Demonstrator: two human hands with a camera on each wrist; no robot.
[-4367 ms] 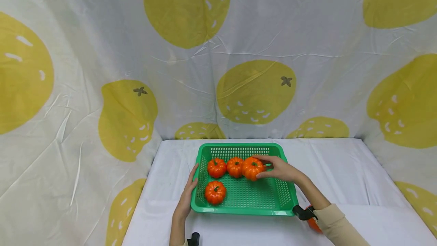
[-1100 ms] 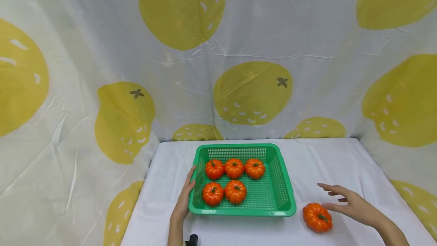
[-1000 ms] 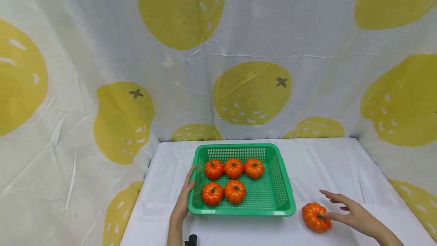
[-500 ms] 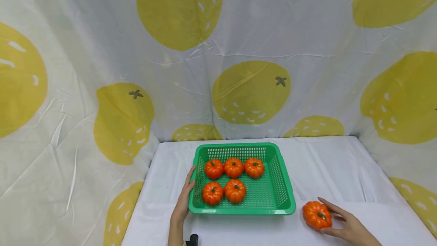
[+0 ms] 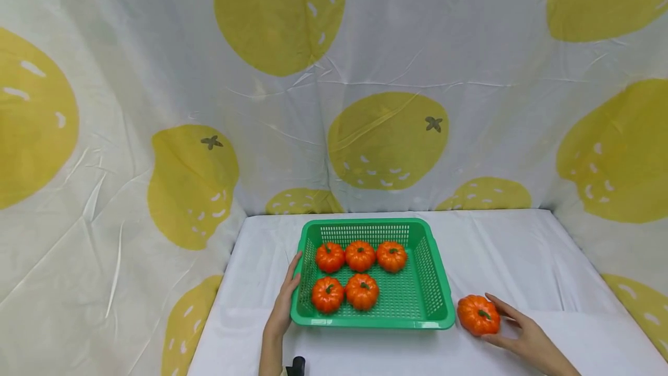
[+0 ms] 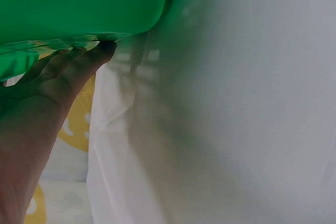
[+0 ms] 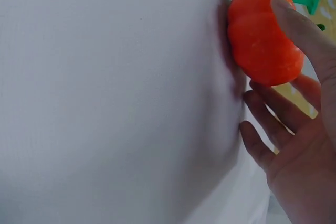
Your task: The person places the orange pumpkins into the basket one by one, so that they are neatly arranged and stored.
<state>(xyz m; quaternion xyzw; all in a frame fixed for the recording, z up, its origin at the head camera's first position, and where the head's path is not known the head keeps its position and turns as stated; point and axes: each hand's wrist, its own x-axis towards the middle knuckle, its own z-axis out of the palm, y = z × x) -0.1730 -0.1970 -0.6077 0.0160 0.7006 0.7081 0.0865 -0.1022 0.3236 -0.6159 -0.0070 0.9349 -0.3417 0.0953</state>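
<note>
My right hand [image 5: 524,338] pinches a small orange pumpkin [image 5: 478,314] just right of the basket, thumb on the near side and fingers on the far side. In the right wrist view the thumb lies across the pumpkin [image 7: 262,35], while some fingers [image 7: 257,145] are spread below it. Fairly straight fingers of my left hand [image 5: 282,306] rest against the left side of the green basket [image 5: 373,324]. Inside the basket sit several like pumpkins: three in the back row, such as the middle one [image 5: 360,256], and two in front, including the left one [image 5: 327,295].
A white cloth [image 5: 511,266] covers the table. Curtains printed with yellow lemons [image 5: 388,141] stand behind and at both sides. The front right part of the basket floor [image 5: 402,300] is bare green mesh.
Since 4.4 s ago, the right hand has let go of a pumpkin in the basket and reached right. It now grips the outside pumpkin, shifted slightly toward the basket. The left hand stays put.
</note>
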